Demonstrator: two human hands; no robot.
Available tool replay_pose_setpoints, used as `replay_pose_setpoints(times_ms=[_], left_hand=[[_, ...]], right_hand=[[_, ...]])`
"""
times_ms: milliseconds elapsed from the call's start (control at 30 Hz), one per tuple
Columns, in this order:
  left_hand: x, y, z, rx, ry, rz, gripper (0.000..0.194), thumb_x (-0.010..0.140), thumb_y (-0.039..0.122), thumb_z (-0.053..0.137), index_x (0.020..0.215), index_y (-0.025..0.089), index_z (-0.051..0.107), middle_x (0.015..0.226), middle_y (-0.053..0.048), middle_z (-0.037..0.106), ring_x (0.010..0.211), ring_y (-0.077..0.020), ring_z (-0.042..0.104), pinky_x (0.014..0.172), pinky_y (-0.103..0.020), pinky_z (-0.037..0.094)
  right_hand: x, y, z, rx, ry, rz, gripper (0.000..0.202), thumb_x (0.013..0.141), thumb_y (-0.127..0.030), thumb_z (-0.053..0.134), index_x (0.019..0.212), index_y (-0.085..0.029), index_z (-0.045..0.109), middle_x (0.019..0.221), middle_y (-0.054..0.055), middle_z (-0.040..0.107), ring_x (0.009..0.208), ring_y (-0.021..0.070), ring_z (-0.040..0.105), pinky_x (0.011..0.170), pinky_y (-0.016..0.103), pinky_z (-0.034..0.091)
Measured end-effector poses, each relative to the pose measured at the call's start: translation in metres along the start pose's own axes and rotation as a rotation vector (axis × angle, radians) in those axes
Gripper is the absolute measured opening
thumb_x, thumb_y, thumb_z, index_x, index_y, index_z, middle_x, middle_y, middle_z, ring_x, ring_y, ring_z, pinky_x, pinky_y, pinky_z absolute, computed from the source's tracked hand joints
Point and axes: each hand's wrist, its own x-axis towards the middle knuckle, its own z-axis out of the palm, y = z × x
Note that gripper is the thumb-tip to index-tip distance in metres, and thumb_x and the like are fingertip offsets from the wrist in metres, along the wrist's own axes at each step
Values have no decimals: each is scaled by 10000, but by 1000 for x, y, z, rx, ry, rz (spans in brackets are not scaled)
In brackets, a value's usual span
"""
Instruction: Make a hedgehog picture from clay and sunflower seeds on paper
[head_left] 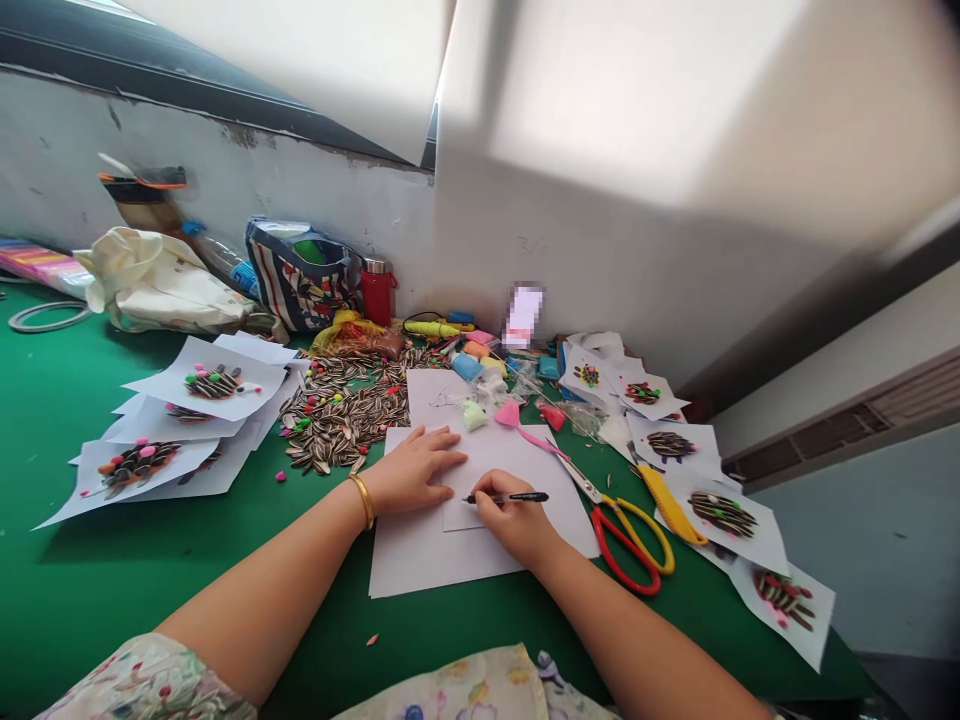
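The black pen (pixel 529 496) is clamped in the fingers of my right hand (pixel 519 522), its tip pointing left over a small white sheet (pixel 456 518). My left hand (pixel 412 472) lies just beside it, fingers spread apart and resting on paper. Beneath both hands is a larger white sheet (pixel 420 570) on the green surface (pixel 247 560). Right of my pen fingers lie scissors (pixel 628 540) with one red and one yellow handle, then a yellow cutter (pixel 671 505) and papers (pixel 757 545) bearing seed shapes. Beyond my left fingers, striped seeds (pixel 345 415) are heaped; farther left lie more decorated papers (pixel 165 385). Ahead of my fingers is a pale green lump (pixel 473 415), and farther off, leftward, stands a red bottle (pixel 377 297).
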Motion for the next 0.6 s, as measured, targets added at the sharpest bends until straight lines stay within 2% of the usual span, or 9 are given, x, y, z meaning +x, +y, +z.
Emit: replay_pose_setpoints(times_ms=[200, 600], left_hand=[[0, 1, -1, 2, -1, -5, 559, 835, 389, 638, 1375, 298, 531, 1547, -72, 390, 1457, -318, 274, 1186, -561, 162], [0, 0, 1, -20, 17, -3, 565, 819, 385, 654, 1367, 303, 543, 1540, -69, 404, 1454, -330, 280, 1189, -561, 158]], right_hand=[[1, -3, 1, -23, -41, 12, 127, 832, -192, 535, 781, -203, 650, 758, 3, 675, 706, 152, 598, 670, 264, 450], [1, -3, 1, -55, -34, 11, 126, 818, -187, 535, 768, -214, 647, 760, 1, 681, 713, 158, 608, 675, 269, 456]])
